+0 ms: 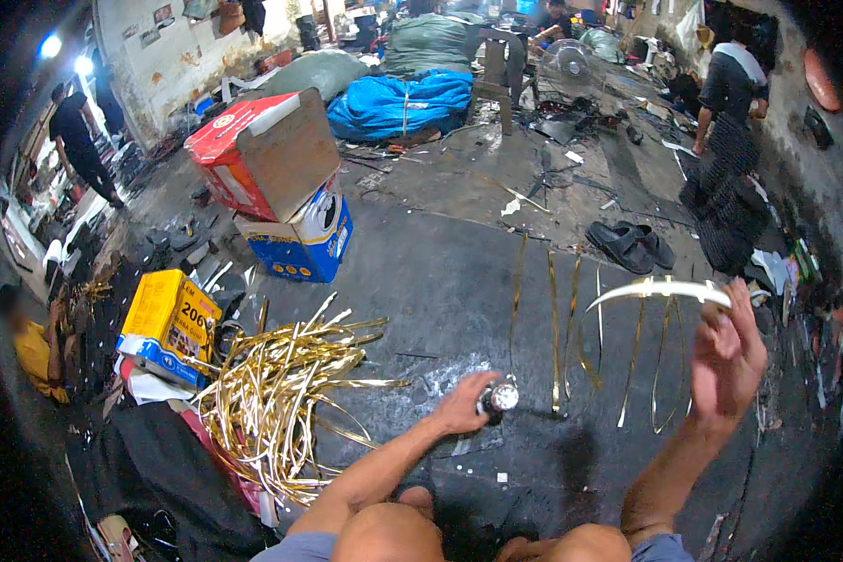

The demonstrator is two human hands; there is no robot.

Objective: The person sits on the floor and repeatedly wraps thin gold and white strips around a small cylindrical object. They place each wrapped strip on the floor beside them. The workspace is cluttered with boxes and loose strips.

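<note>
My left hand (pixel 468 403) is wrapped round a small dark can with a whitish, smeared top (pixel 505 398), which stands on the dark mat. My right hand (pixel 729 361), raised at the right, pinches one end of a pale, narrow strip (pixel 660 288) that arcs out to the left. Below and beside that strip, several thin gold strips (pixel 554 328) lie spaced apart across the mat. To the left of my left arm spreads a tangled heap of shiny gold strips (pixel 276 403).
A yellow and blue box (pixel 169 323) stands beside the heap. Behind it a red box (pixel 281 150) rests on a blue box (pixel 300 245). Black sandals (pixel 628 245) lie at the right. Farther off are a blue bundle (pixel 403 105), a fan (pixel 569 61) and several people.
</note>
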